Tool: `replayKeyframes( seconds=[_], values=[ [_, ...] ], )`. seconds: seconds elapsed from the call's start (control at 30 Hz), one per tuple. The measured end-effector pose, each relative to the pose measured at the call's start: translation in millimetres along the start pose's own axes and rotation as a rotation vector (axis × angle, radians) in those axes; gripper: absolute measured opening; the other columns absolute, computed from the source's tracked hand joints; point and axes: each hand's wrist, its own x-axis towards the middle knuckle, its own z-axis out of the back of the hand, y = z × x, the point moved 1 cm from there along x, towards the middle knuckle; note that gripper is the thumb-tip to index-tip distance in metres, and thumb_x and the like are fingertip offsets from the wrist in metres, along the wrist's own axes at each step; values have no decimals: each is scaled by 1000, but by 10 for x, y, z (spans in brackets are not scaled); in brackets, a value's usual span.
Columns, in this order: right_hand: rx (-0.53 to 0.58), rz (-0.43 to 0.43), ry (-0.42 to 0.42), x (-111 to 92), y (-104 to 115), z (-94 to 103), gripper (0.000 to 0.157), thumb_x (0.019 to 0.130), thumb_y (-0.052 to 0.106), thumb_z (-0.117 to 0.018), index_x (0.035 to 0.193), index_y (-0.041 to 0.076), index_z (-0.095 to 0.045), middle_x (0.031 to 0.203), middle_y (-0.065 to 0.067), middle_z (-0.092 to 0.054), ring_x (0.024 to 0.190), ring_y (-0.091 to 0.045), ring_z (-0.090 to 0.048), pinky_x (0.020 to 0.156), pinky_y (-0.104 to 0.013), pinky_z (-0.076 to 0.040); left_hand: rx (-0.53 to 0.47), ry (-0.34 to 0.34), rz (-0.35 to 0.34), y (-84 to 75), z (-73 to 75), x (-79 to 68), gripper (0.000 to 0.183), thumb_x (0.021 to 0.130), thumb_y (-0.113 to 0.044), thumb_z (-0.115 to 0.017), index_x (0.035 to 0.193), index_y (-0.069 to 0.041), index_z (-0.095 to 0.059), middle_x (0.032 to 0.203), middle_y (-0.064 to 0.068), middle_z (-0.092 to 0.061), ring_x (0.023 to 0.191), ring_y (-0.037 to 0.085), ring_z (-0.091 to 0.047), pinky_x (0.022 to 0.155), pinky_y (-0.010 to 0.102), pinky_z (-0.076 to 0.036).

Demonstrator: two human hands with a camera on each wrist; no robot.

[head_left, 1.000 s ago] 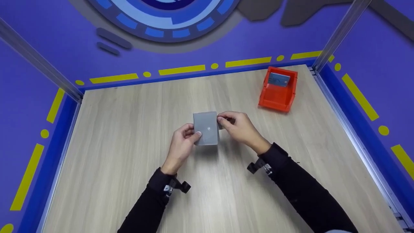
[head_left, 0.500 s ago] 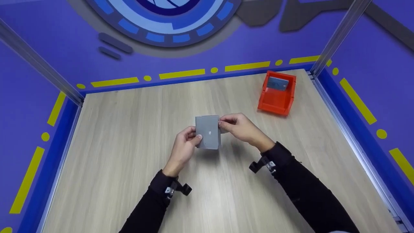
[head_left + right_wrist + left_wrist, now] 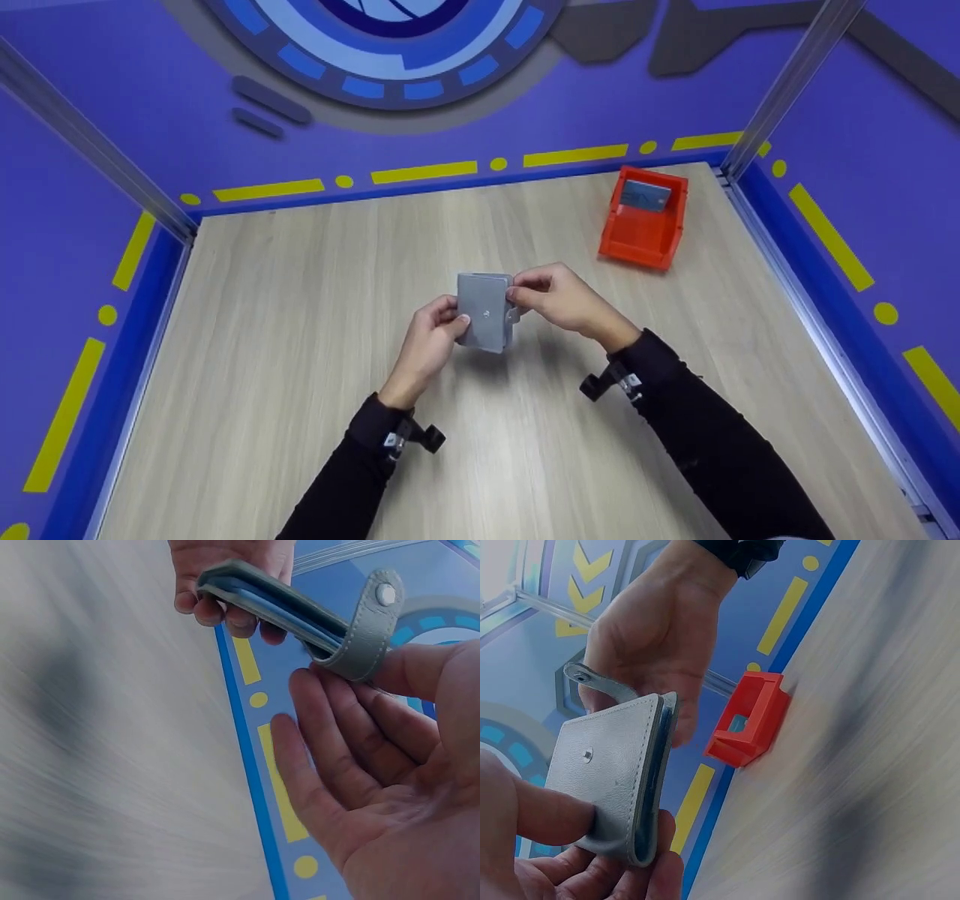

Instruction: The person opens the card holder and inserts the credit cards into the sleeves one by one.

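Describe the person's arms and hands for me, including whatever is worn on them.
The left hand and right hand are bare, without gloves. The left sleeve and right sleeve are black and long, reaching the wrists. A small black device with a silvery metal part sits at each wrist: left device, right device. I can't make out any lettering on them.

You're getting no readable text, brands or numbers. On the card (image 3: 646, 196) standing inside the red bin (image 3: 636, 253), any print is coming out too small for you. Among signs, you're only seeing yellow chevrons (image 3: 583, 606) on the side wall (image 3: 739, 622), well apart from the bin, plus yellow dashes (image 3: 705, 142) and dots (image 3: 648, 148) running behind it.
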Motion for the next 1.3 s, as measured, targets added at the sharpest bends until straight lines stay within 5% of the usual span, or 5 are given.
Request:
replayKeyframes(
  seconds=[0.33,0.5,0.73,1.1,1.3],
  values=[
    [-230,80,-167,-22,147,-66,15,100,19,-72,92,10,-81,86,-3,-76,79,-19,-68,76,-31,-59,182,-51,-103,25,28,17,31,108,-10,-61,137,-4,-71,125,12,-81,119,29,-75,103,45,-57],
    [-449,131,-237,-25,251,-116,16,98,21,-73,90,9,-80,81,-2,-76,75,-17,-65,72,-32,-56,192,-106,-120,44,87,14,24,107,-9,-62,128,-7,-75,118,9,-82,112,27,-75,96,39,-56],
    [-620,111,-271,-20,301,-130,17,97,20,-74,89,6,-80,82,-5,-77,75,-19,-67,72,-33,-56,218,-157,-94,101,184,0,19,107,-13,-63,118,-12,-78,111,6,-81,105,24,-74,90,36,-55],
    [-722,72,-269,-2,336,-105,35,94,16,-71,66,15,-51,64,6,-39,59,-14,-41,57,-31,-30,281,-160,-79,129,215,-26,21,109,-21,-64,116,-9,-79,104,3,-80,98,19,-73,85,34,-54],
    [-662,39,-277,16,323,-84,32,91,15,-73,65,16,-54,63,6,-40,60,-15,-43,58,-31,-32,284,-167,-69,145,212,-35,18,109,-23,-65,113,-12,-80,102,4,-80,95,18,-72,83,34,-54]
  ],
)
